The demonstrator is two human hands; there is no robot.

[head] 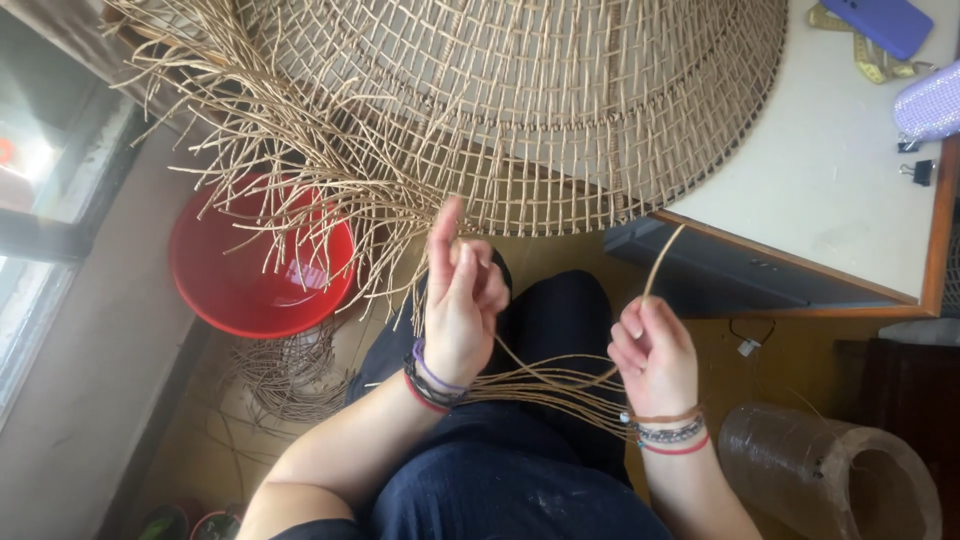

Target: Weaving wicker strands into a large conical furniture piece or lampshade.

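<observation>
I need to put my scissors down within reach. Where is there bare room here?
The white tabletop is bare between the woven cane piece and the binder clips. Its far right corner is crowded by a purple phone and a tape measure. Loose strands fill the gap between the left hand and right hand.

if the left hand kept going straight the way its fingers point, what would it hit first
Probably the loose tan straw strands hanging from the edge of the large open-weave straw piece. The left hand points up toward them, fingertips almost there; depth is unclear.
</observation>
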